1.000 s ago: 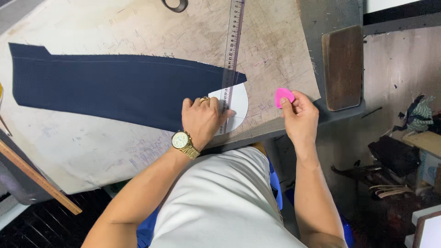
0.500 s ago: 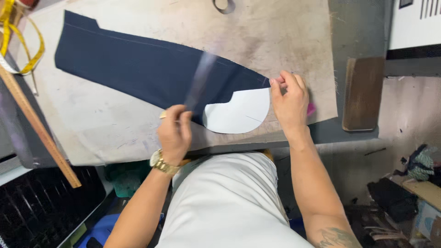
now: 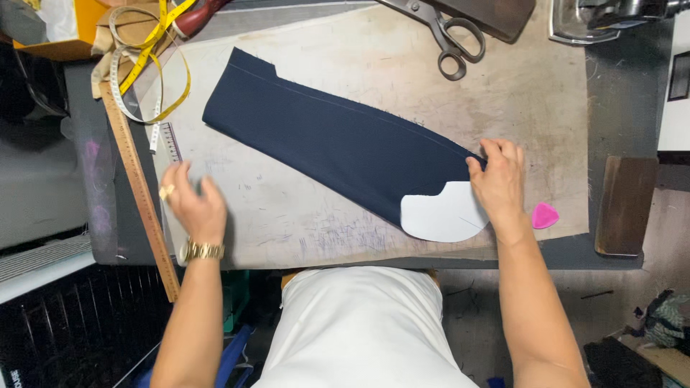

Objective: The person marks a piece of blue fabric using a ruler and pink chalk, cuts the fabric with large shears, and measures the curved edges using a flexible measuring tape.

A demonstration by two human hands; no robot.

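**Navy fabric panel on the cutting surface**

Navy fabric panel lies flat, diagonally across the pale, scuffed surface. White curved paper pattern overlaps its lower end. Right hand presses the panel's edge, fingers narrow and bent. Left hand hovers empty, fingers loosely spread, beside a wooden ruler. Pink tailor's chalk rests near the right wrist.

Fabric piece lying diagonally across the surface centre; paper pattern overlapping its near end. Scissors at far edge, ruler along left edge, chalk near right corner.
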